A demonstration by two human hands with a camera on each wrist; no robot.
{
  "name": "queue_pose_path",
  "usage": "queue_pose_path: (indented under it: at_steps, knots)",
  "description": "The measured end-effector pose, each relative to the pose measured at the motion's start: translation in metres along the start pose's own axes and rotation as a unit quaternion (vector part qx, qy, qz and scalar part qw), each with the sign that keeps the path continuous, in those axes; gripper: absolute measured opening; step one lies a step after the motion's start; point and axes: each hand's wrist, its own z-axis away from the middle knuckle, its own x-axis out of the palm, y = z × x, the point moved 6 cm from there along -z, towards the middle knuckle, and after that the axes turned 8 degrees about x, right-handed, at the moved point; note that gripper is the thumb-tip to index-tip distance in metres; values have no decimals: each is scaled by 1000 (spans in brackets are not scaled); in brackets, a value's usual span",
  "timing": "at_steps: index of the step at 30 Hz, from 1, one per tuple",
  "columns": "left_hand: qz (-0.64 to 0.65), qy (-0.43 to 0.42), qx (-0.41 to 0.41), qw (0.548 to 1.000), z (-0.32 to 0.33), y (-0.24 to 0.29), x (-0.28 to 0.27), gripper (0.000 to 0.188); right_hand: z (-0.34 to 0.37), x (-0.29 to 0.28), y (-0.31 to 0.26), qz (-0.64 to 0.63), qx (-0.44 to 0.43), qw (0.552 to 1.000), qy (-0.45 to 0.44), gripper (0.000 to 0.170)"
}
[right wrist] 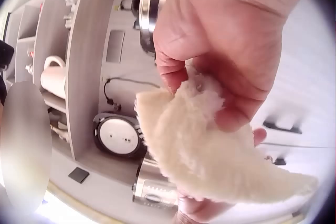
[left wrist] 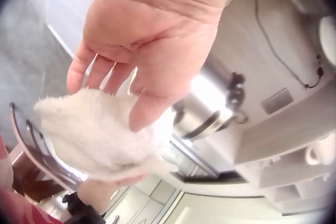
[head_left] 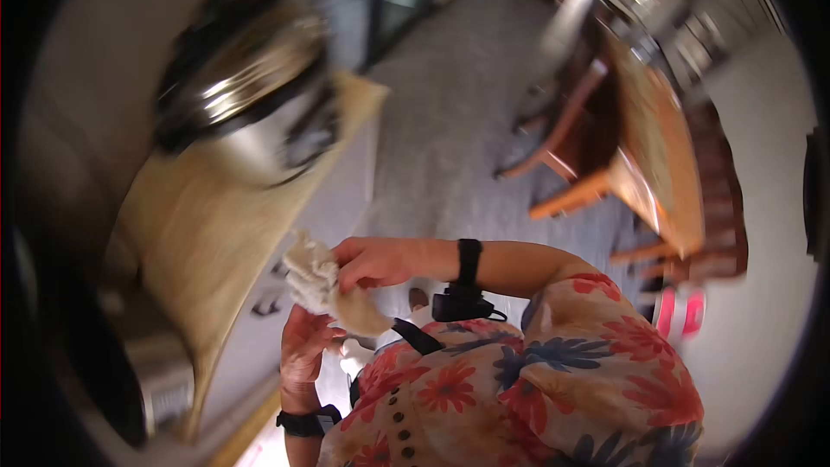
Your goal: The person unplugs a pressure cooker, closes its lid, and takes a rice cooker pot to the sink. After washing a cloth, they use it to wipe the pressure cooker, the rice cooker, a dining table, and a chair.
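A fluffy cream-white cloth (head_left: 311, 275) is held between both hands in front of the body, beside the counter edge. My right hand (head_left: 380, 261) grips its upper part; in the right wrist view, the bunched cloth (right wrist: 189, 134) lies between the thumb and curled fingers of the right hand (right wrist: 226, 40). Below it in the head view is my left hand (head_left: 307, 346), at the cloth's lower side. The left wrist view shows the left hand (left wrist: 149, 45) with its thumb over the near face of the cloth (left wrist: 94, 132) and its fingertips hidden behind it.
A blurred silver-and-black cooker (head_left: 259, 112) stands on the wooden counter (head_left: 199, 233) at left, with a metal appliance (head_left: 164, 380) nearer. Wooden table (head_left: 661, 147) and chairs are at right, across the grey floor (head_left: 450, 78). Shelves (right wrist: 86, 66) hold a pale pitcher (right wrist: 54, 77).
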Motion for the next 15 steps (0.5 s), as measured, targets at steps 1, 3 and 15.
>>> queue_pose_path:
  at_steps: [1, 3, 15]
  knots:
    - [-7, 2, 13, 1000, -8, -1, 6, 69, 6, -5, -1, -13, -6, 1000, 1, 33]
    - [8, -36, -3, 999, -40, -13, 21, 67, 25, -25, -7, -9, -28, 999, 45, 35]
    - [-27, -148, -142, 978, -168, -28, 127, 50, 181, -123, -49, -209, -291, 901, 247, 37]
